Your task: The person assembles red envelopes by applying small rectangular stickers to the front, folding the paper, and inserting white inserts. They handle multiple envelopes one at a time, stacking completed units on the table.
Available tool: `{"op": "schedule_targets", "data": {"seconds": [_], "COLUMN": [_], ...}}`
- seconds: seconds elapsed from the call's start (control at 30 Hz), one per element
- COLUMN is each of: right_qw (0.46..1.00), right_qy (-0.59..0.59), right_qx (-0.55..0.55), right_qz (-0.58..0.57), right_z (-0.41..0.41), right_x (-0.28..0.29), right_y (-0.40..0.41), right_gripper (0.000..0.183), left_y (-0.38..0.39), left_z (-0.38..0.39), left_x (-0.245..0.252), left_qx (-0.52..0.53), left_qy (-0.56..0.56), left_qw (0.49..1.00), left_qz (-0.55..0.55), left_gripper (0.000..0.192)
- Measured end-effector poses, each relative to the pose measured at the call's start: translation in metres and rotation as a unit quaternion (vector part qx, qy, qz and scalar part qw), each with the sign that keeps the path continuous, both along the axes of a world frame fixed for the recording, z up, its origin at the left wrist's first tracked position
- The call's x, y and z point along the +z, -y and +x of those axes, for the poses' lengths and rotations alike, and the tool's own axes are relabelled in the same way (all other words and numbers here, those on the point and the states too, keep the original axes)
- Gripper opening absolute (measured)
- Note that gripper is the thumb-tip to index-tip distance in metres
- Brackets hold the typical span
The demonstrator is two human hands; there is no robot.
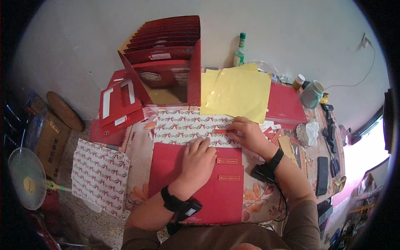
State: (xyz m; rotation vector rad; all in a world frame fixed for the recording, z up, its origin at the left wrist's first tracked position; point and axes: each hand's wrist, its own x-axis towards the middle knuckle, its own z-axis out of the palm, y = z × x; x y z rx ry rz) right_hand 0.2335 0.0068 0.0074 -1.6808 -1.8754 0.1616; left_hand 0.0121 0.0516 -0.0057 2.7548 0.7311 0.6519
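Note:
My left hand [200, 159] lies with its fingertips at the lower edge of a white sheet [175, 128] printed with garlands and red bows. At the sheet's right part, my right hand [242, 132] pinches the end of a small red "Merry Christmas" label [220, 131], which lies on or just above the sheet. Below, partly under my left hand and forearm, are overlapping red sheets [200, 193]. Two such labels show on them, an upper one [227, 161] and a lower one [229, 177]. Yellow sheets [240, 90] touch the printed sheet's upper right.
Behind stands a red cardboard box with dividers [194, 75]. Red folded card pieces [120, 106] lie left, a stack of printed sheets [100, 178] lower left. On the right are a red box [286, 104], red label strips [272, 136], a mug [312, 93], a phone [322, 176] and scissors [335, 164].

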Motion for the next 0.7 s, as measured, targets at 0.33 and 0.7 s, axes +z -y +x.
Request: {"op": "schedule_targets", "data": {"seconds": [0.33, 0.7], "right_qw": [1.000, 0.999], "right_qy": [0.012, 0.034], "right_qx": [0.010, 0.008], "right_qz": [0.006, 0.015], "right_z": [-0.0022, -0.0051], "right_x": [-0.0017, 0.0001], "right_y": [-0.0005, 0.0002], "right_gripper": [0.017, 0.015], "left_y": [-0.0005, -0.0012], "left_z": [0.0000, -0.0010], "left_x": [0.0018, -0.0005], "left_qx": [-0.002, -0.004], "left_qy": [0.002, 0.008], "left_qw": [1.000, 1.000], "left_qz": [0.005, 0.009], "left_gripper": [0.014, 0.015]}}
